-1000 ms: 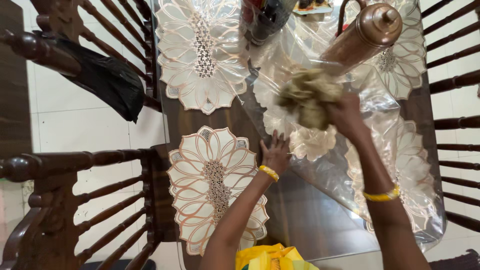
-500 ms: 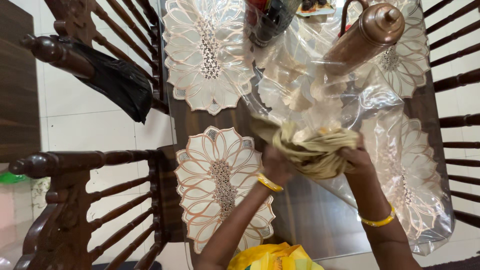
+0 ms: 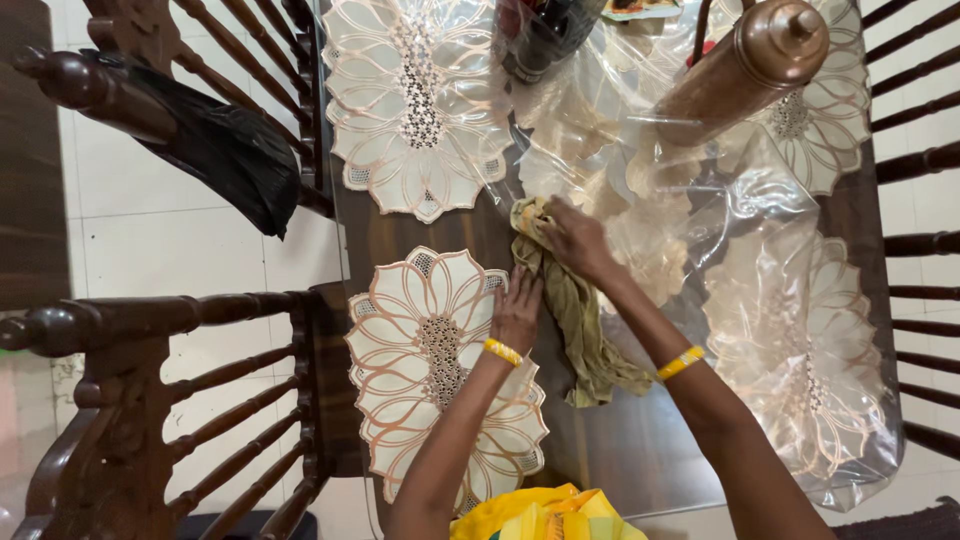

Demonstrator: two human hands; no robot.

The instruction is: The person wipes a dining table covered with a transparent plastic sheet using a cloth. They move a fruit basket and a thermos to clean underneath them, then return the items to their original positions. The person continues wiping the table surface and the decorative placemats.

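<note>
Since half a second ago your right hand (image 3: pixel 572 238) has brought the cloth (image 3: pixel 575 320) down from the air onto the table (image 3: pixel 620 440), and your left hand (image 3: pixel 517 308) has let go of it and gone flat; both hands now sit close together near the table's left edge.

Far to the left of your left hand stand two dark chairs (image 3: pixel 150 330), the upper one with a black bag (image 3: pixel 220 150) draped over it; just left of that hand, partly under its fingers, lies the near flower mat (image 3: pixel 435 370), your palm open and spread, pinning the mat's right edge and holding nothing; up and left of it lies a second flower mat (image 3: pixel 410 100).

Between your hands the olive cloth trails down the wood towards you; your right hand presses its upper end to the table, fingers closed down over the bunched part. Right of that hand the clear plastic cover (image 3: pixel 760 250) is rucked up and pushed back over more mats; above and right of it leans a copper bottle (image 3: pixel 745 70).

Judging by this, only the bared strip by your hands is being wiped; the surface under the plastic looks still to do.
</note>
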